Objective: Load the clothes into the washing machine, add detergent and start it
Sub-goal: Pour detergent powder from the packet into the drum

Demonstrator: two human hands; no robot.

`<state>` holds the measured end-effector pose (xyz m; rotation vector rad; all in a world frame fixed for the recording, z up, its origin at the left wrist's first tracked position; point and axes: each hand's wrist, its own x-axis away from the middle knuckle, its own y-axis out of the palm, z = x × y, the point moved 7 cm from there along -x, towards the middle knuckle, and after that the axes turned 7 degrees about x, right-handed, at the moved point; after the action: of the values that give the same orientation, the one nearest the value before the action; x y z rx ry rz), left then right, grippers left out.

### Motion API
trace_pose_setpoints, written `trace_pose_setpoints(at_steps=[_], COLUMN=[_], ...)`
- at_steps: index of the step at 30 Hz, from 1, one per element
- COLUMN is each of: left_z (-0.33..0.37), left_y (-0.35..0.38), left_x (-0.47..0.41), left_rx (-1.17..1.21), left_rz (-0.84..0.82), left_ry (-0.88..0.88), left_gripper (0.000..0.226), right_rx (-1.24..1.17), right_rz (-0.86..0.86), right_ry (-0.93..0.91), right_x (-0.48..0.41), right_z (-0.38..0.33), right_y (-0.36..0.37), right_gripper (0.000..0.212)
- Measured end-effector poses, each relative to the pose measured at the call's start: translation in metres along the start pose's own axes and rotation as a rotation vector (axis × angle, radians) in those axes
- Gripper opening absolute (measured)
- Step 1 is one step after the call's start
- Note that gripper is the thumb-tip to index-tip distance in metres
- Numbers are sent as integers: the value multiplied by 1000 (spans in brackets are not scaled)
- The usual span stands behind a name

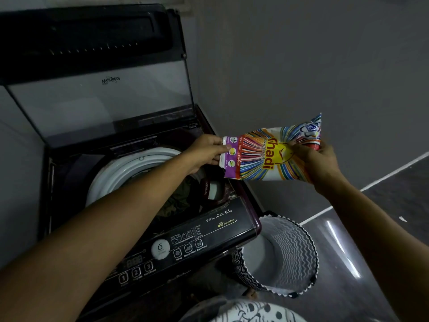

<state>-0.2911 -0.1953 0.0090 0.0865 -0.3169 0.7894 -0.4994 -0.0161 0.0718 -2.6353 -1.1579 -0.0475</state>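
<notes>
A colourful detergent powder packet (262, 154) lies sideways in the air above the right side of the dark top-load washing machine (209, 231). My left hand (206, 152) grips the packet's left end, its mouth. My right hand (318, 163) holds its right end from below. The lid (97, 94) stands open at the back. Dark clothes (178, 201) lie inside the white-rimmed drum (111, 175). Directly under the packet's mouth sits the open detergent compartment (214, 190).
A laundry basket (285, 254) with a zigzag pattern stands on the floor right of the machine, and nothing shows inside it. The control panel (160, 249) with its buttons faces me. A grey wall rises behind, and glossy dark floor tiles (371, 228) spread to the right.
</notes>
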Motion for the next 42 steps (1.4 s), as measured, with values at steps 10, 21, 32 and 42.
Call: trace_pose_setpoints(at_steps=[10,21,32,42], left_z=[-1,0,-3,-2], left_y=[1,-2,-6,-4], left_x=[-1,-2,-4,-2], left_rx=[-7,-7,-6,15], left_rz=[-3,11,27,23], left_ry=[0,1,-6,-5], left_gripper=[16,7,15,22], right_rx=[65,77,100,98], right_rz=[-30,-48,-63,-51], right_ry=[-3,14,-26,-36], right_x=[-12,-19,-20,-21], right_z=[4,4,-5,-6], right_y=[-1,1,5,4], right_gripper=[19,29,14,14])
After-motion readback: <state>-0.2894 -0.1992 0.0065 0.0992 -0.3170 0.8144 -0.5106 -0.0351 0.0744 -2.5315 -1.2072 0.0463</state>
